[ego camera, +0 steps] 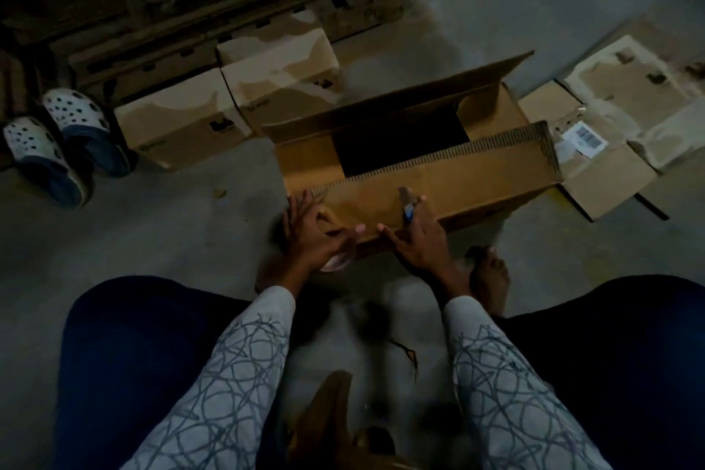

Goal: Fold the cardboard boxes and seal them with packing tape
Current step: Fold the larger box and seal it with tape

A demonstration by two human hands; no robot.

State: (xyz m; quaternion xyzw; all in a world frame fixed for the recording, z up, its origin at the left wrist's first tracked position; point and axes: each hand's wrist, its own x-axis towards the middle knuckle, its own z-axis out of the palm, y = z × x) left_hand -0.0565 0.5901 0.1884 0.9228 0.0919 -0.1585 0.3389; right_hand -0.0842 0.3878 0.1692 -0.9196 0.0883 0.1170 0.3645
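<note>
An open cardboard box point(450, 179) lies on the floor in front of me, its near flap folded over and its far flap standing up. My left hand point(313, 233) presses spread fingers on the flap's near-left corner. A pale tape roll point(335, 262) shows partly under its palm, against the box front. My right hand point(416, 237) rests on the near edge beside it and grips a blue-handled cutter point(407, 208) that points up over the flap. The two thumbs almost meet at the edge.
Several closed boxes point(179, 126) stand at the back left, with flattened cardboard stacked behind them. Torn flat cartons point(618, 114) lie at the right. A pair of white clogs point(57, 149) sits far left. My knees and a bare foot point(490, 279) flank the box.
</note>
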